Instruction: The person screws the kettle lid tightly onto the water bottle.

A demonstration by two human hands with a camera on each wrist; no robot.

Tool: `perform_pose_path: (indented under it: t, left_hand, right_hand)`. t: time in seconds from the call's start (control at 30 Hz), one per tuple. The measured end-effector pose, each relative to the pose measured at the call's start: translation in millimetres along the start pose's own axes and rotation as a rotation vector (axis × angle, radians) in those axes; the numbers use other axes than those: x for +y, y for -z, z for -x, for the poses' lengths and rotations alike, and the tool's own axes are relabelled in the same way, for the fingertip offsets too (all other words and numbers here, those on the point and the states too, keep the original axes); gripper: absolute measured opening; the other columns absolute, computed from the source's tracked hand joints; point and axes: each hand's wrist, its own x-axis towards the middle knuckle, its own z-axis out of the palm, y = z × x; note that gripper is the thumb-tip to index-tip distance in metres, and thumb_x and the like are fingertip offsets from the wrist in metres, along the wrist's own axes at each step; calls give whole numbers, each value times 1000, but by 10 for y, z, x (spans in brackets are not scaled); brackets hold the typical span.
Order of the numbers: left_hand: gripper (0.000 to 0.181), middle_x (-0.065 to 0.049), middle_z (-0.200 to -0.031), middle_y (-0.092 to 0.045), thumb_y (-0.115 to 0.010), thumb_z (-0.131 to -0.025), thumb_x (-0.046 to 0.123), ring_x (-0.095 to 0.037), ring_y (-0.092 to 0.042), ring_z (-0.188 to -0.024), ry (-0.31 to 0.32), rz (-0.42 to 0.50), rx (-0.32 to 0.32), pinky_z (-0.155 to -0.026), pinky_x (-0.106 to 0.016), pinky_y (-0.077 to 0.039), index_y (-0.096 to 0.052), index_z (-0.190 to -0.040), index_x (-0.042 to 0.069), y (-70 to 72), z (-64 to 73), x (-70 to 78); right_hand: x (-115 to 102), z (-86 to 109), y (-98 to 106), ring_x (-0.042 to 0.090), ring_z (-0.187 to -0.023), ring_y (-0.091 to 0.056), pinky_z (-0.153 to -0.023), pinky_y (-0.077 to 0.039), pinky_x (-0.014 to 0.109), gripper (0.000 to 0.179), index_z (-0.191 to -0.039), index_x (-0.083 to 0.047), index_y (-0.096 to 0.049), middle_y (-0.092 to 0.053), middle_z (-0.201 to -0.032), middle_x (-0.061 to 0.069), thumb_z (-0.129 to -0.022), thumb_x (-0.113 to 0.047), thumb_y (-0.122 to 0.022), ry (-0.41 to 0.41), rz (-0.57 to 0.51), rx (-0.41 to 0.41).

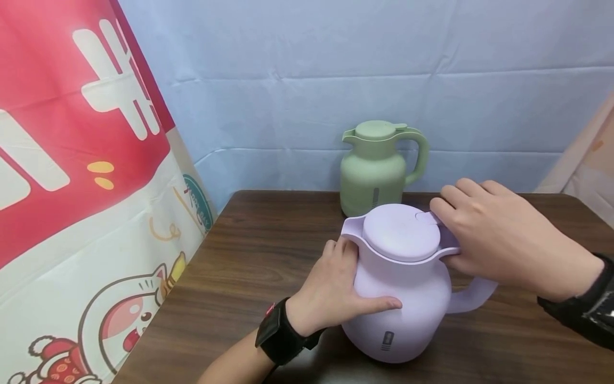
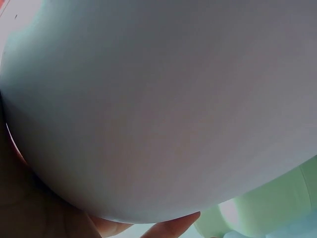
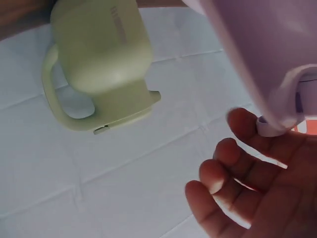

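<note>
A lilac insulated jug stands upright on the brown wooden table, spout to the left and handle to the right. My left hand grips its neck and body from the left, thumb across the front, other fingers behind. Its rounded side fills most of the left wrist view. At the top, my right hand holds the small tab of the round lid, above the handle. In the right wrist view the index finger curls at the tab; the other fingers are apart from the jug. The thumb is hidden there.
A green jug of the same shape stands behind the lilac one, near the back edge of the table. A pale blue cloth hangs behind the table. A printed red and white cloth hangs along the left side.
</note>
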Motion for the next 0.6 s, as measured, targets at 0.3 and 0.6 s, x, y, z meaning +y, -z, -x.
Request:
perform_pose_path:
  t: [0.3,0.6]
  left_hand:
    - [106,4,-123,-45,-71,-63,71,-16,-41,-96,-6,-4,4,-78,-23,-40,-30,-143,14,1,2,6]
    - [106,3,-119,-47,-73,-61,71,-13,-40,-90,-25,-28,35,-74,-21,-37,-34,-140,11,-19,26,24]
  right_hand:
    - [36,5,-29,18,-59,-35,-55,-29,31,38,-67,-14,-45,-35,-64,-5,-50,-33,-72,17,-8,27]
    - [61,28,-57,16,-55,-35,-51,-29,30,42,-63,-13,-44,-36,-59,-6,-46,-32,-77,90,3,82]
